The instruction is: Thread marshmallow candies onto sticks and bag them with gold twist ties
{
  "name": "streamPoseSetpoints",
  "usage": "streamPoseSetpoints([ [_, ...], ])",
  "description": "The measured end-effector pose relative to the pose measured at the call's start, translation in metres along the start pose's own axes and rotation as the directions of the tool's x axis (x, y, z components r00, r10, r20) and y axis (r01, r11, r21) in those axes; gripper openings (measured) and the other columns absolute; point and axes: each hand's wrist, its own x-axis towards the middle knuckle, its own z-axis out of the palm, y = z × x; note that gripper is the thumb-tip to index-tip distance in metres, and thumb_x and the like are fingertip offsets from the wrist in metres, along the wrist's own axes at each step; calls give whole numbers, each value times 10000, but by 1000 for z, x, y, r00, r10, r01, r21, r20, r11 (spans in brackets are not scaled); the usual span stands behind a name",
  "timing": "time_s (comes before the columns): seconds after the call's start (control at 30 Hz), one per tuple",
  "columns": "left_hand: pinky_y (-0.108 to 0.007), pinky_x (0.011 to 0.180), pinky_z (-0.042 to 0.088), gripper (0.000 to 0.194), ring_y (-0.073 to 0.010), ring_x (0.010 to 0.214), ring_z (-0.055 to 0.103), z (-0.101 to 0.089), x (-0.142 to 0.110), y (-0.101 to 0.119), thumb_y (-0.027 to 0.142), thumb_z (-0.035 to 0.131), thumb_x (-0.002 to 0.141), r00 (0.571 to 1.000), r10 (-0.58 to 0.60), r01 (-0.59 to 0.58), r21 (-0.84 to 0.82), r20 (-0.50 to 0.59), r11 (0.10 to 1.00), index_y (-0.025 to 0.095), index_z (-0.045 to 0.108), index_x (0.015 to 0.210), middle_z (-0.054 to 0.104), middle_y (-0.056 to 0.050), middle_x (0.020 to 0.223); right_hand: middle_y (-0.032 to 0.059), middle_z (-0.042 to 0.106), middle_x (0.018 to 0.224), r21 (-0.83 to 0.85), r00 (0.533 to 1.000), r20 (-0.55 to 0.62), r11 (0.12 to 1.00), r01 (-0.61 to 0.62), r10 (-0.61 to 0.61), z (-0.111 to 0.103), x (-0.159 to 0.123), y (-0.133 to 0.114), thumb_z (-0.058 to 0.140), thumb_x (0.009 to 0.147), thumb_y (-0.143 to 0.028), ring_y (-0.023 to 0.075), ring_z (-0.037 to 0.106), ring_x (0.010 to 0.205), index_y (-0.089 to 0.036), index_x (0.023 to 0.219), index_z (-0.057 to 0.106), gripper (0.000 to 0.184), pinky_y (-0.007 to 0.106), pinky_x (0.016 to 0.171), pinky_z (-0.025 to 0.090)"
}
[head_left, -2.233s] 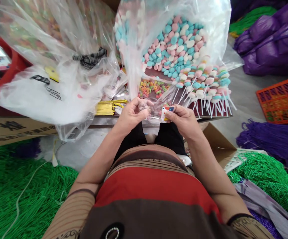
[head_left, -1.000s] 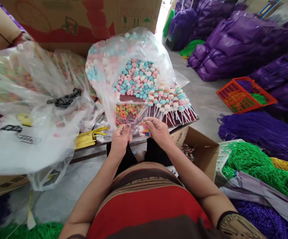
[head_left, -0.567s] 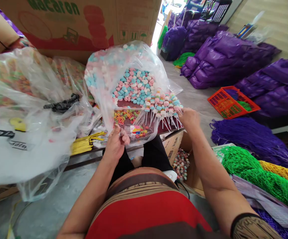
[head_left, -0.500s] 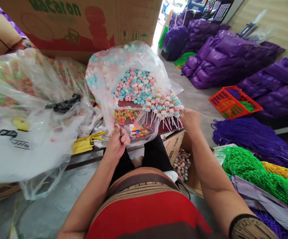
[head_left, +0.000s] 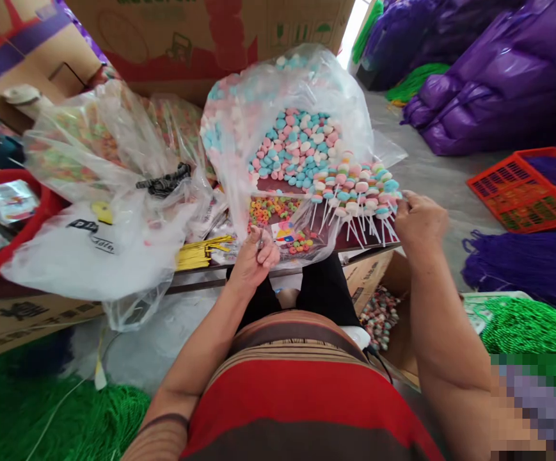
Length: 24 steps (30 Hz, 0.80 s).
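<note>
My left hand [head_left: 255, 256] is closed on the edge of a small clear bag [head_left: 297, 240] that holds coloured ring candies and a printed card, at the near edge of a low dark table [head_left: 354, 238]. My right hand [head_left: 419, 221] reaches to the right end of a row of pastel candy skewers [head_left: 354, 192] on white sticks, its fingers pinched at one of them. Behind the skewers a large clear bag of pink, blue and white candies [head_left: 297, 144] lies open.
Crumpled clear bags [head_left: 109, 211] pile up on the left beside yellow ties [head_left: 198, 253]. A cardboard box [head_left: 378, 314] with wrapped candies stands under the table at right. An orange crate [head_left: 522, 189], purple sacks [head_left: 493, 77] and green and purple bead strands [head_left: 522, 320] lie around.
My right hand has let go of the small bag and moved right to the skewers. The left hand keeps hold of the bag. The camera has swung a little to the left.
</note>
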Motion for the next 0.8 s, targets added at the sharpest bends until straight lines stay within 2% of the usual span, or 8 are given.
streamPoseSetpoints([
  [0.1,-210,405,288,604,-61,290,315,-4,0,-1,580,619,1011,1000,-18,18,1,7,1000,192,504,562,251,100,338,285,791,1089,-65,999,31,997,-36,38,-3,3,3,594,993,-219,253,589,817,-77,1149,845,327,393,704,288],
  [0.17,-211,405,298,616,-60,289,317,-6,0,-1,592,608,1012,999,-32,32,1,10,999,190,507,555,253,95,332,218,784,918,-25,997,5,997,-74,74,-5,3,9,578,991,-225,218,515,738,-103,962,857,306,389,672,268],
  [0.27,-213,404,296,603,-61,289,320,-8,1,-1,577,611,1015,999,-32,32,-13,29,999,190,518,562,261,95,332,84,671,709,242,986,-118,966,-86,117,-8,-7,20,608,946,-231,178,442,673,-136,868,832,256,372,660,308],
  [0.37,-211,395,277,583,-61,286,317,-7,2,1,550,621,1020,999,-16,17,-32,33,999,189,531,571,272,96,334,12,545,621,627,950,-265,778,37,168,-13,-35,21,668,862,-320,162,421,600,-175,859,834,220,374,647,371],
  [0.43,-207,390,275,576,-60,284,312,-5,4,3,551,627,1016,1000,-12,12,-34,11,999,190,537,575,273,97,333,2,526,575,814,958,-235,572,101,166,-18,-60,14,753,775,-405,171,432,561,-214,827,836,214,387,619,381],
  [0.5,-203,386,275,573,-60,282,309,-4,5,4,559,622,1015,1000,-14,14,-25,-6,1000,192,545,582,268,98,331,21,591,576,890,988,-105,455,41,117,-23,-84,5,831,701,-445,186,471,549,-257,765,829,198,395,595,387],
  [0.6,-203,382,274,583,-59,280,309,-4,6,5,558,611,1021,1000,-6,6,-17,10,1000,190,540,574,269,95,331,33,647,587,918,999,5,396,-20,39,-29,-111,-1,864,704,-427,188,486,526,-298,761,857,141,389,547,380],
  [0.8,-196,389,300,623,-58,260,319,-2,1,5,567,619,1008,999,-33,33,4,33,999,179,512,533,276,91,307,41,775,757,915,982,15,398,63,-189,-22,-127,16,838,843,-391,175,587,568,-313,960,894,152,326,508,455],
])
